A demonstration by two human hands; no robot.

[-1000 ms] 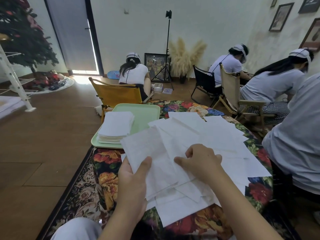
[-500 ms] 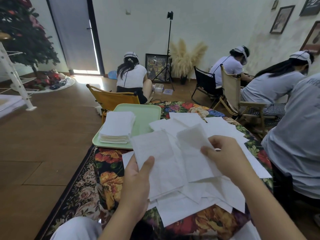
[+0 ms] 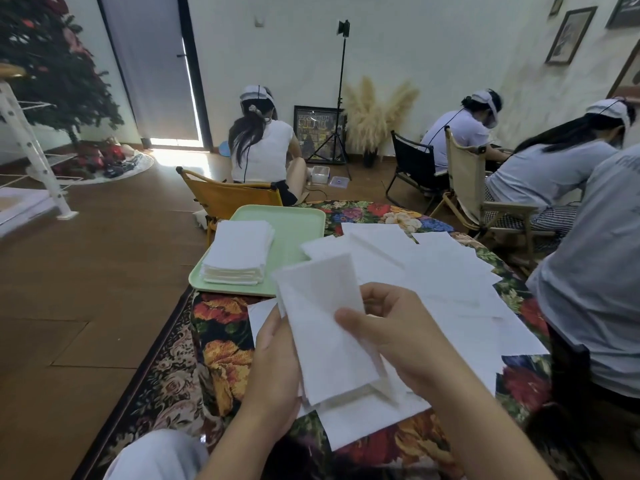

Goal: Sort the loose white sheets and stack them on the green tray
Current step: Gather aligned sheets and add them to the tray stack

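Your left hand (image 3: 273, 362) keeps its fingers behind the held sheet (image 3: 325, 327), so you cannot see them. That sheet and your right hand (image 3: 398, 337) cover the loose sheets (image 3: 443, 271) below. At 3 o'clock, the seated person (image 3: 595, 271) is cut off by the edge. The bench (image 3: 221, 327) lies unseen under its floral cloth.

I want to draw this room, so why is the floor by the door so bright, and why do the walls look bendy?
In the head view, daylight slips through the door gap and glares white on the wooden floor. The wide lens bows the edges, so the picture frames lean. The sheets on the table wash out to plain white; those held by the left hand and right hand show faint texture.
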